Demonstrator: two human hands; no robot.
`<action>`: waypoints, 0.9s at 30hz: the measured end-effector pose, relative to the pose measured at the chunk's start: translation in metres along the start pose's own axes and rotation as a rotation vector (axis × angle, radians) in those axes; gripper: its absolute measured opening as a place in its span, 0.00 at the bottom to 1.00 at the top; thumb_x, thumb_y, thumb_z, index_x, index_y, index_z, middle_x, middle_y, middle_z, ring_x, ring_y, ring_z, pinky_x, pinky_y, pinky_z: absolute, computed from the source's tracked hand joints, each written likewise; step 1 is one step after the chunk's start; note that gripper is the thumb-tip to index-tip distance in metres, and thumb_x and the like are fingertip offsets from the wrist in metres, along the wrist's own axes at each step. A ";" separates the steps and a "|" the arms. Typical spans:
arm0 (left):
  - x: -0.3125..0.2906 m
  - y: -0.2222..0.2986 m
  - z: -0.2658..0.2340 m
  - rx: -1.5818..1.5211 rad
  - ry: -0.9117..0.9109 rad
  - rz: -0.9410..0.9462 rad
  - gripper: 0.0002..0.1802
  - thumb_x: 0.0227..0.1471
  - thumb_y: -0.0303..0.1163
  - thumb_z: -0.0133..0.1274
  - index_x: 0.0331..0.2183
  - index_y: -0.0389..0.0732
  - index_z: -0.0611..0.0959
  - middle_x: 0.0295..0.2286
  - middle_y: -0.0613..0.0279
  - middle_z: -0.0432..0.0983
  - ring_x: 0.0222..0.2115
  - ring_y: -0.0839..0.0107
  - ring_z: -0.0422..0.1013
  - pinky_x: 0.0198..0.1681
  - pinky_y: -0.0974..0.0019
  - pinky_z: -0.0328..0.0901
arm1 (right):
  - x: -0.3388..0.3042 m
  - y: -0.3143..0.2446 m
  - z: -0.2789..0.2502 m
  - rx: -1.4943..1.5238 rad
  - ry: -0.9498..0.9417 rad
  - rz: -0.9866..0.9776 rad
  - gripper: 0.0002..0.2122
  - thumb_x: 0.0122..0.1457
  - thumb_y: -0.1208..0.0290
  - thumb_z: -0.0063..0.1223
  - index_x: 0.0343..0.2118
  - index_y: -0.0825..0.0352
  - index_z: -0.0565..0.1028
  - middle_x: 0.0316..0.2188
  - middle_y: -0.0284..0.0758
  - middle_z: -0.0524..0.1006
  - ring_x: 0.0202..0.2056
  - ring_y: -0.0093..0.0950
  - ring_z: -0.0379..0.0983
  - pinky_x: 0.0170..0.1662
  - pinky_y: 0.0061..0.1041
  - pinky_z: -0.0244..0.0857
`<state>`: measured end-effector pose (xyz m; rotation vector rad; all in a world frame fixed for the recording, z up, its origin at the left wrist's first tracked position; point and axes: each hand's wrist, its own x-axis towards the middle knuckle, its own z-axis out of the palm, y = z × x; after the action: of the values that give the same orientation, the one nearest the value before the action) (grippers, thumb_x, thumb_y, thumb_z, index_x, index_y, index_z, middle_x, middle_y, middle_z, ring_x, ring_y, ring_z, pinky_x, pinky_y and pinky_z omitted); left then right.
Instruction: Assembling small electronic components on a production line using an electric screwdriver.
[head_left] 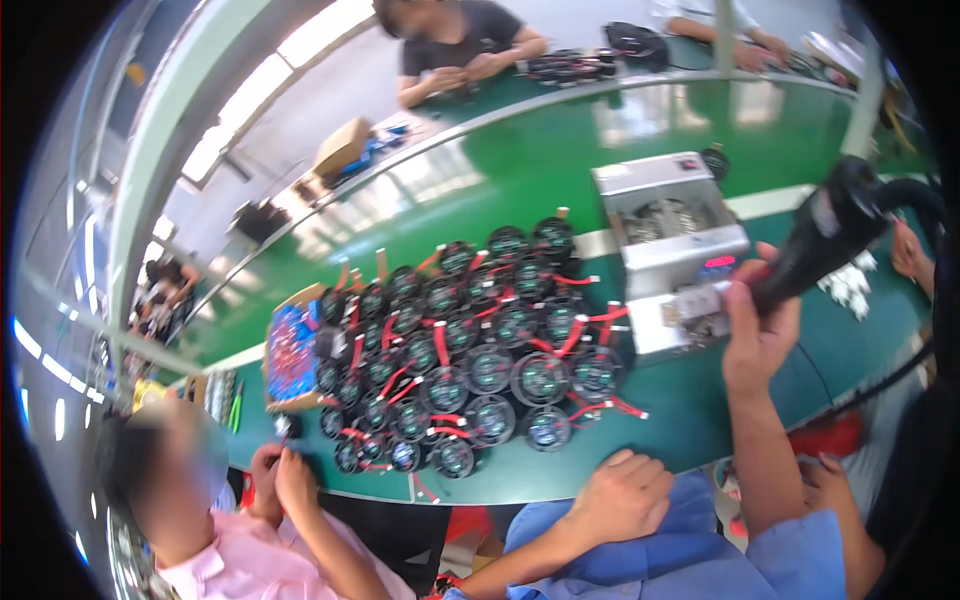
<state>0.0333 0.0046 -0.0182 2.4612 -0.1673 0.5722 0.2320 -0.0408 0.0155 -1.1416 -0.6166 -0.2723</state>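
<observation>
My right hand (762, 335) is wrapped round the lower end of a black electric screwdriver (825, 235), whose thick body leans up and to the right. The hand is at the front outlet of a silver screw feeder (668, 250) with a small red display; the driver's tip cannot be made out. Just off the table's near edge, my left hand (622, 495) is curled into a fist, its inside hidden. Left of the feeder stand many round black fan-like units (487, 367) with red leads (441, 343), in rows close together.
A carton (292, 402) lined with blue holds small reddish parts on the left of the green table (520, 478). White pieces (850, 288) lie at the right. A co-worker in pink (270, 560) works at my left, and another person's hand (910, 250) shows at far right.
</observation>
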 end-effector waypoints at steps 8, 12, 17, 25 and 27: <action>0.000 -0.002 0.003 0.052 0.036 0.028 0.04 0.26 0.25 0.50 0.16 0.42 0.75 0.15 0.64 0.64 0.16 0.65 0.63 0.22 0.65 0.57 | 0.001 0.004 0.000 -0.115 -0.031 -0.008 0.19 0.54 0.78 0.54 0.49 0.73 0.64 0.31 0.33 0.76 0.32 0.17 0.70 0.39 0.18 0.63; 0.000 -0.002 0.004 0.068 0.057 0.022 0.04 0.30 0.26 0.52 0.16 0.44 0.73 0.15 0.65 0.63 0.17 0.67 0.63 0.24 0.66 0.57 | 0.004 -0.005 -0.002 -0.104 -0.040 -0.029 0.20 0.53 0.80 0.53 0.49 0.74 0.63 0.35 0.35 0.76 0.36 0.18 0.71 0.44 0.19 0.63; 0.003 0.001 0.002 0.067 0.079 0.028 0.04 0.27 0.23 0.50 0.16 0.42 0.76 0.14 0.64 0.66 0.15 0.66 0.63 0.21 0.66 0.57 | 0.002 -0.001 -0.007 -0.111 -0.056 -0.026 0.20 0.54 0.78 0.53 0.49 0.74 0.63 0.36 0.35 0.75 0.38 0.18 0.71 0.44 0.19 0.63; 0.004 0.002 0.006 0.057 0.088 0.028 0.04 0.27 0.23 0.49 0.16 0.41 0.76 0.14 0.63 0.66 0.14 0.66 0.63 0.21 0.65 0.56 | 0.005 -0.005 -0.006 -0.079 -0.037 -0.022 0.19 0.54 0.78 0.53 0.48 0.74 0.64 0.33 0.33 0.75 0.34 0.17 0.69 0.41 0.18 0.62; 0.006 0.003 0.004 0.026 0.057 0.010 0.05 0.28 0.22 0.49 0.17 0.40 0.76 0.15 0.63 0.67 0.15 0.65 0.64 0.21 0.65 0.58 | 0.005 0.001 -0.012 -0.090 -0.029 -0.032 0.19 0.53 0.78 0.54 0.47 0.74 0.65 0.31 0.32 0.74 0.33 0.16 0.69 0.39 0.17 0.62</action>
<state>0.0396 -0.0004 -0.0172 2.4675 -0.1508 0.6521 0.2403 -0.0506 0.0143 -1.2253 -0.6539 -0.3140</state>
